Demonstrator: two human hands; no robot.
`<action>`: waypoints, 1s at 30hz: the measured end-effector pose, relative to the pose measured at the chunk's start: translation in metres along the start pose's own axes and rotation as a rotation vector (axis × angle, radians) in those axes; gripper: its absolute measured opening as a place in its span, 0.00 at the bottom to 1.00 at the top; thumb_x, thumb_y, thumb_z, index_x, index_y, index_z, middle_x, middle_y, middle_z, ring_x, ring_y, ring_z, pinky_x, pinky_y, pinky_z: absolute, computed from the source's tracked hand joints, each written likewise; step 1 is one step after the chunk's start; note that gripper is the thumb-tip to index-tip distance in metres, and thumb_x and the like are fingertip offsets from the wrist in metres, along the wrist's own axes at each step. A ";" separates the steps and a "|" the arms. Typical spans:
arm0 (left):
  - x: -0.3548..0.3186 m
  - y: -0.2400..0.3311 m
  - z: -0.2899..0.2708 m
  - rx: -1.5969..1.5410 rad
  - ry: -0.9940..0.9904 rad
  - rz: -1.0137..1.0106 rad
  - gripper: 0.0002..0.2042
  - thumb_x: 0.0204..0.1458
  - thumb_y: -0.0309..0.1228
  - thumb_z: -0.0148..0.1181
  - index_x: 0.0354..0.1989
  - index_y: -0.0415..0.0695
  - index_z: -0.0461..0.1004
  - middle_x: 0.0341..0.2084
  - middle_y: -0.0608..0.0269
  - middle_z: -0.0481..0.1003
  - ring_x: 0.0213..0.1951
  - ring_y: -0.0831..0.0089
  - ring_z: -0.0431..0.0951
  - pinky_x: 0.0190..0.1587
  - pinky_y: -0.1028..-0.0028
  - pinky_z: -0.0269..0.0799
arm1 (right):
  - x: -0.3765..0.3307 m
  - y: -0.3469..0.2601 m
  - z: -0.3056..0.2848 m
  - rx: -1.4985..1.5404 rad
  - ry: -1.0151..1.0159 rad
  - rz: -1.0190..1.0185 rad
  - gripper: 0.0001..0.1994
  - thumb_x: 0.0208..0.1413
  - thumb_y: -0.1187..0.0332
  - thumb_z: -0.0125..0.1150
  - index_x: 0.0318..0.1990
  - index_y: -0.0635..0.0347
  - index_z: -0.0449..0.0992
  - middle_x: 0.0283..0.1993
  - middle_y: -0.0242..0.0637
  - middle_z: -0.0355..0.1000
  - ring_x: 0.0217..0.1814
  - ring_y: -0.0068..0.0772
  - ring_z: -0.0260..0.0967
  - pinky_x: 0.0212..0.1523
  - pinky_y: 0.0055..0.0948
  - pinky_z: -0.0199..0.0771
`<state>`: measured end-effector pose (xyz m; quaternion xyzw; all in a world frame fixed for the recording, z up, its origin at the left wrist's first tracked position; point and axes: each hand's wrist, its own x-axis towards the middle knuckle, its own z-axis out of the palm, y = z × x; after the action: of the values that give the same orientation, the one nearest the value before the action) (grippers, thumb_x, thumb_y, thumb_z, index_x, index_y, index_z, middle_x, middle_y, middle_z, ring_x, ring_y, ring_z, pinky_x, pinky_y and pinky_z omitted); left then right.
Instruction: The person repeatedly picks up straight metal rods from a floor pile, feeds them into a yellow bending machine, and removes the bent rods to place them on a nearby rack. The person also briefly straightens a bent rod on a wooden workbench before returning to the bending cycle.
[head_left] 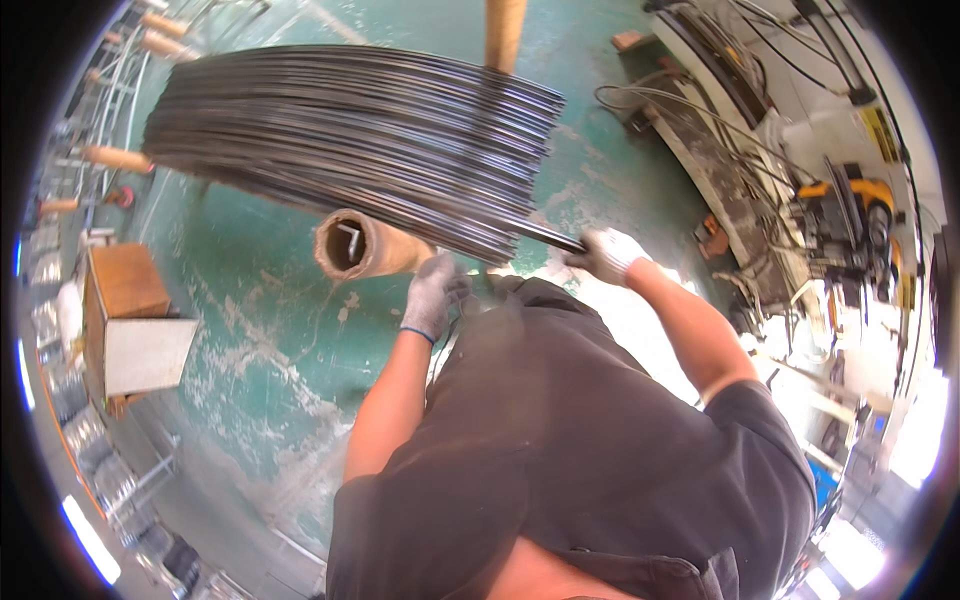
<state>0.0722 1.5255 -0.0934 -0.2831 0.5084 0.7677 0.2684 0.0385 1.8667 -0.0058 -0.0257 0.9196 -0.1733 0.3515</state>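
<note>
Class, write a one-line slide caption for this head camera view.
Gloved right hand grips a dark wire bundle over a cardboard tube; gloved left hand beside the tube.

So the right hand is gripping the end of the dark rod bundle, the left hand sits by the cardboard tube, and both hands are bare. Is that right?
Not quite: the hands are not bare. The head view shows grey work gloves on both. The right hand has its grip on the end of the dark rod bundle, and the left hand sits by the cardboard tube, as you said.
</note>
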 end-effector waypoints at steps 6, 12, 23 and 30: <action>0.067 0.002 0.020 -0.710 -0.324 0.025 0.22 0.71 0.46 0.51 0.49 0.35 0.72 0.44 0.47 0.77 0.49 0.51 0.78 0.60 0.48 0.74 | -0.198 0.127 0.049 -0.032 0.176 0.280 0.16 0.58 0.57 0.72 0.34 0.63 0.79 0.35 0.54 0.79 0.41 0.56 0.79 0.43 0.44 0.76; 0.024 0.008 0.095 -0.788 -0.219 -0.080 0.14 0.71 0.36 0.48 0.38 0.36 0.71 0.36 0.51 0.74 0.43 0.55 0.74 0.58 0.52 0.74 | -0.278 0.262 0.099 -0.207 0.517 0.278 0.07 0.50 0.77 0.63 0.34 0.59 0.70 0.30 0.48 0.73 0.37 0.59 0.72 0.38 0.51 0.71; -0.021 0.087 0.163 -0.629 -0.342 0.327 0.09 0.68 0.31 0.57 0.48 0.38 0.76 0.39 0.58 0.78 0.44 0.64 0.78 0.58 0.55 0.74 | -0.398 0.478 0.148 -0.255 0.729 0.968 0.13 0.57 0.72 0.59 0.50 0.57 0.75 0.48 0.49 0.77 0.58 0.57 0.71 0.63 0.48 0.69; -0.030 0.006 0.393 -0.445 -0.483 0.290 0.09 0.65 0.29 0.61 0.50 0.40 0.77 0.41 0.59 0.78 0.47 0.62 0.78 0.66 0.51 0.70 | -0.272 0.429 0.104 2.795 1.038 -0.245 0.26 0.64 0.77 0.51 0.70 0.67 0.58 0.63 0.48 0.66 0.68 0.52 0.65 0.71 0.55 0.69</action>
<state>0.0256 1.8859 0.0583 -0.0698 0.2855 0.9345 0.2009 0.3436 2.2842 -0.0490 0.3106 0.0272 -0.9073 -0.2822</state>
